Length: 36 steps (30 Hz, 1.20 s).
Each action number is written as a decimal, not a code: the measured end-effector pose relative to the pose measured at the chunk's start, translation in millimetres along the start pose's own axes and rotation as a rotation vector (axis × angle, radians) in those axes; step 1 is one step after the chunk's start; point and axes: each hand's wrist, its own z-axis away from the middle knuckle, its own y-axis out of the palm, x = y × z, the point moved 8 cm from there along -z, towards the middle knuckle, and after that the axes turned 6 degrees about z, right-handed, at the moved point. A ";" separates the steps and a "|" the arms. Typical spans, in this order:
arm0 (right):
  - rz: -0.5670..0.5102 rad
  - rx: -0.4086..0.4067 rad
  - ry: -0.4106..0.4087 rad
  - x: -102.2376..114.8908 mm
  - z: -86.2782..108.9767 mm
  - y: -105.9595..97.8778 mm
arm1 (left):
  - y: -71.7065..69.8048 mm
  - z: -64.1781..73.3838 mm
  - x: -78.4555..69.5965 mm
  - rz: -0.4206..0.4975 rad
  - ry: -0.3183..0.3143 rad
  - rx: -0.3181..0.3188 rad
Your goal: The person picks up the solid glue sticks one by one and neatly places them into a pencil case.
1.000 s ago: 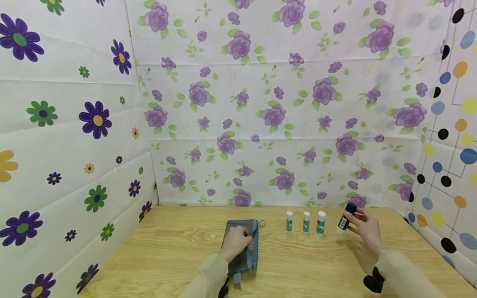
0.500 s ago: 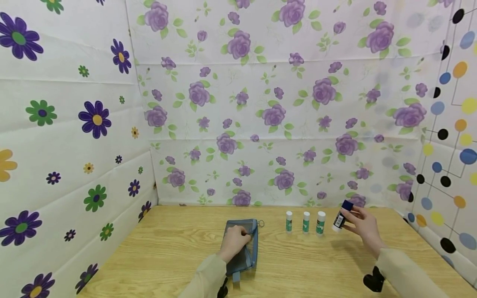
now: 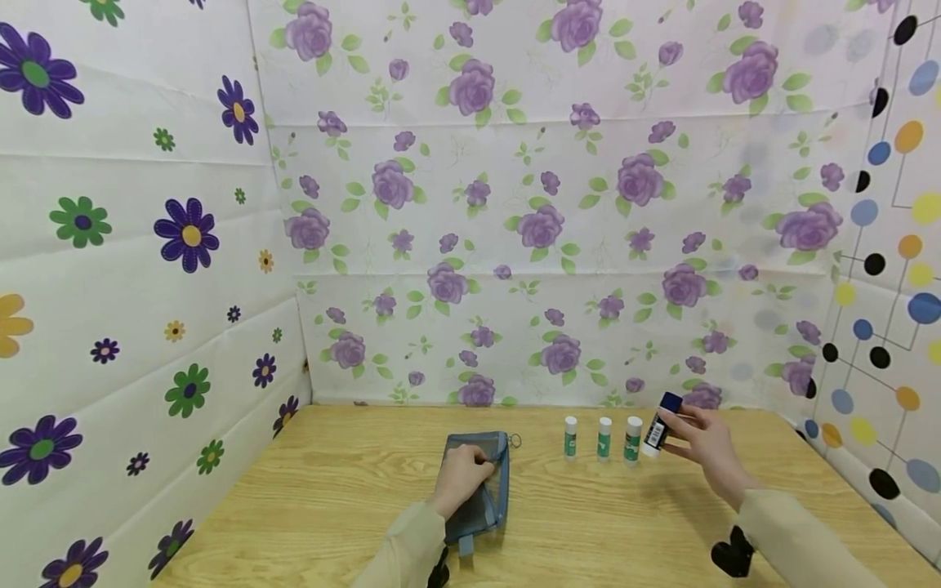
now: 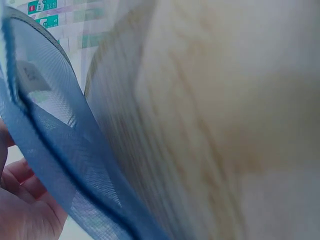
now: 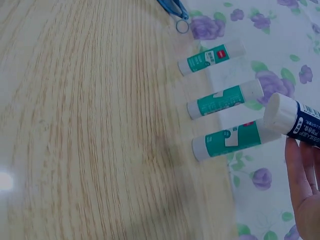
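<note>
In the head view my left hand [image 3: 460, 477] pinches the upper edge of a blue-grey mesh zip pouch [image 3: 469, 523] lying on the table. Its opening gapes on the right side. The left wrist view shows the blue mesh pouch [image 4: 75, 150] close up with my fingers behind it. My right hand [image 3: 711, 451] grips a navy glue stick [image 3: 663, 421] with a white base, tilted and raised off the table. Left of it stand three green-and-white glue sticks: a larger one [image 3: 632, 441], a middle one [image 3: 604, 441] and a left one [image 3: 570, 439], all upright.
The wooden table [image 3: 345, 474] meets a flower-printed cloth wall [image 3: 507, 327] at the back. Cloth walls also flank it left and right. A metal key ring [image 3: 516, 442] sticks out from the pouch's top right corner.
My right hand has moved left with the navy glue stick, which now leans more and is close to the largest green glue stick. My left hand and the pouch have hardly moved.
</note>
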 end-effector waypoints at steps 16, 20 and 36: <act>0.040 0.106 -0.009 94.1 66.8 52.5 | -1.6 0.5 1.8 0.007 -0.020 0.000; 0.041 0.112 0.037 116.2 84.9 68.4 | -2.5 1.2 1.6 0.007 -0.020 -0.009; 0.059 0.162 0.052 121.8 92.1 104.1 | -5.0 2.4 1.9 0.048 -0.030 -0.025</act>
